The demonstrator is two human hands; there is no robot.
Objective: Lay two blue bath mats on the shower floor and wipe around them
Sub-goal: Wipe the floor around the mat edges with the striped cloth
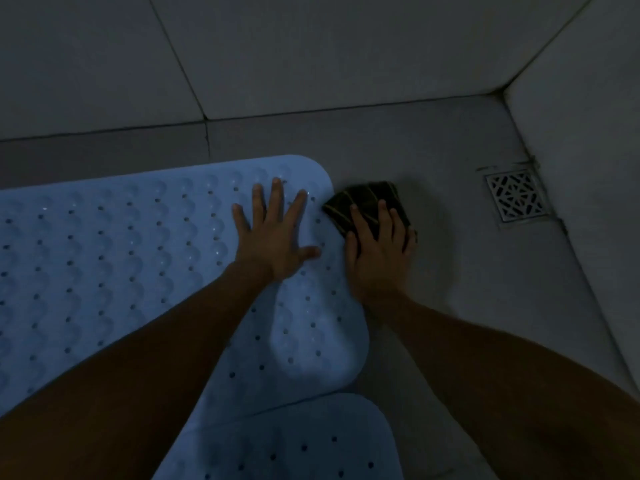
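A light blue bath mat [114, 258] with rows of holes lies flat on the grey shower floor [450, 271]. A second blue mat [304, 441] lies nearer me, touching the first mat's near edge. My left hand [273, 233] rests flat on the far mat near its right end, fingers spread. My right hand [377, 251] presses a dark folded cloth [367, 199] with thin light stripes onto the floor, right beside the mat's rounded right corner.
A square metal drain grate [517, 197] sits in the floor near the right wall. Tiled walls [311, 53] rise behind and to the right, meeting at a corner. Bare floor lies between the cloth and the drain.
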